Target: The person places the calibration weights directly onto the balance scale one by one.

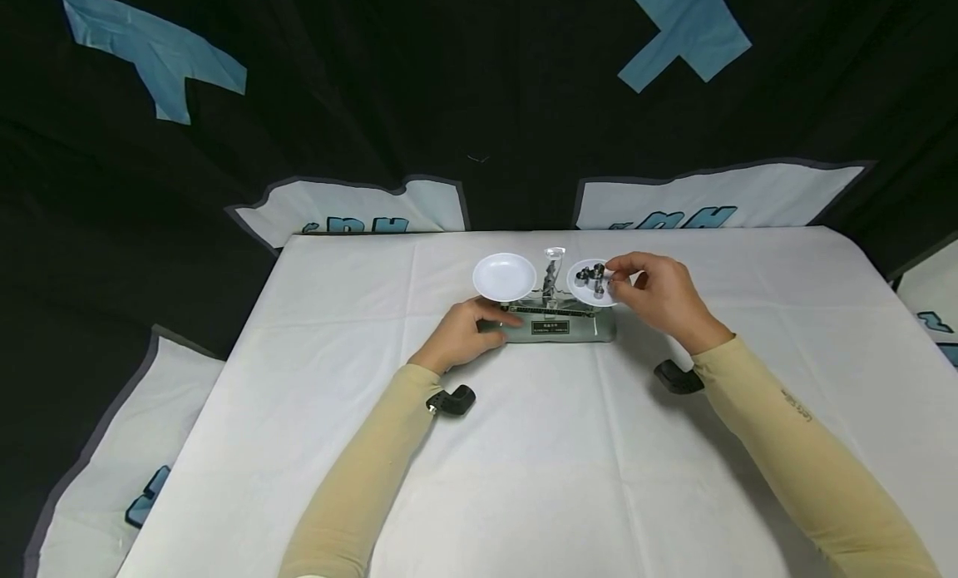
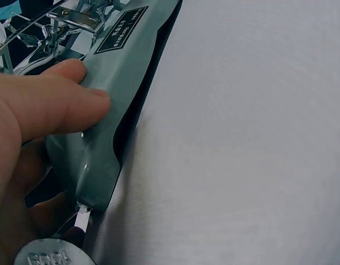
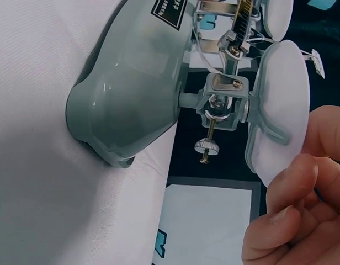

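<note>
Green and smooth, the scale [image 1: 587, 328] stands on a white cloth [image 1: 539, 461]. The left hand [image 1: 471, 333] is clamped on the left end of its base, with the thumb on the front. The left pan [image 1: 505, 277] is white and has nothing on it. The right pan [image 1: 585, 295] is white too, and some small shiny weights [image 1: 599, 270] sit on it. The right hand [image 1: 654, 291] is at the right edge of that pan, by the weights. I cannot tell if its finger and thumb pinch anything. A black label [image 1: 550, 328] is on the scale's front. Both arms have tan sleeves [image 1: 367, 470]. Behind the table hangs a black cloth [image 1: 516, 145].
</note>
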A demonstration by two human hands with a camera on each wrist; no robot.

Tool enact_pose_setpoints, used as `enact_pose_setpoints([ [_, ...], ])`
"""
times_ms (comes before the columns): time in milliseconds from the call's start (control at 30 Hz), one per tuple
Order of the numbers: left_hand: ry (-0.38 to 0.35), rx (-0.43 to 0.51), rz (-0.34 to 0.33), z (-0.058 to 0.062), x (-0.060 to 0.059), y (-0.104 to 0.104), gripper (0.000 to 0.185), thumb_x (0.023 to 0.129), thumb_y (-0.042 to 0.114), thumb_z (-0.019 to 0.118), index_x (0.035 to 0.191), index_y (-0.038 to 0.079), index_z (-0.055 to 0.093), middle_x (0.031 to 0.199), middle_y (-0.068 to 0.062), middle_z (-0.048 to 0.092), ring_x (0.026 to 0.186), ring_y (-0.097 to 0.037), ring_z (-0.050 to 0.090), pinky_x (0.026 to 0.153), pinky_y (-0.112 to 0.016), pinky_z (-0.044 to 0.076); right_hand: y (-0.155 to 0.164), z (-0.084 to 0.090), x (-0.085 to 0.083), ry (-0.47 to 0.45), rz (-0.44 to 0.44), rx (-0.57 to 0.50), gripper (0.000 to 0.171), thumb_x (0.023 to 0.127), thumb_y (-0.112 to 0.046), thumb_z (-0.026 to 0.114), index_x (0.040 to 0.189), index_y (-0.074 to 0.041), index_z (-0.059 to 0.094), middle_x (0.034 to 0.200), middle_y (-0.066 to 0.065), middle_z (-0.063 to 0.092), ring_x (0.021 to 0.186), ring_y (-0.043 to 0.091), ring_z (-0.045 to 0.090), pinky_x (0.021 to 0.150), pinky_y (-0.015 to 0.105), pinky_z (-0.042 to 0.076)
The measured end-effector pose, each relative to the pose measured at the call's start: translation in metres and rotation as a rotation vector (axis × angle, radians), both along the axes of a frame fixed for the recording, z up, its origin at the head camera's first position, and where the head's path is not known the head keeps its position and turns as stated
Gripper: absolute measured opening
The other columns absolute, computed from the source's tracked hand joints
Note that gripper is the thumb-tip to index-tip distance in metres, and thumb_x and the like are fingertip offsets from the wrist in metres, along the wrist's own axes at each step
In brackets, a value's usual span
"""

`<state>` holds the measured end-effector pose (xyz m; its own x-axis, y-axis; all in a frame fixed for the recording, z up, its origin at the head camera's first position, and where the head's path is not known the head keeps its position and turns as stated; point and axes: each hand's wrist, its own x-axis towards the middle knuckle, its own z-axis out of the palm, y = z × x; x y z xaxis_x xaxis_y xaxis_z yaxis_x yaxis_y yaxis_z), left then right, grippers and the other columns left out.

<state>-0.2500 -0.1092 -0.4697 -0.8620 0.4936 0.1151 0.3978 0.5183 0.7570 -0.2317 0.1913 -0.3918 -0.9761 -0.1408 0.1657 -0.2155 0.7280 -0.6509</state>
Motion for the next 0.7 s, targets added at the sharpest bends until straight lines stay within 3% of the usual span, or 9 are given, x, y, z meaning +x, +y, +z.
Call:
enact_pose_setpoints([
  [700, -0.001, 0.006, -0.007, 0.0004, 0.0001, 0.0003, 0.030, 0.083, 0.003, 0.068, 0.108, 0.013, 0.081, 0.120, -0.006, 0.075, 0.121, -0.023, 0.065, 0.109, -0.042, 0.049, -0.0036, -0.0031, -0.0022, -0.017, -0.037, -0.015, 0.027, 0.095, -0.008, 0.062, 0.119, 0.000, 0.071, 0.101, 0.018, 0.072, 0.081, 0.027, 0.051, 0.056, 0.025, 0.039],
])
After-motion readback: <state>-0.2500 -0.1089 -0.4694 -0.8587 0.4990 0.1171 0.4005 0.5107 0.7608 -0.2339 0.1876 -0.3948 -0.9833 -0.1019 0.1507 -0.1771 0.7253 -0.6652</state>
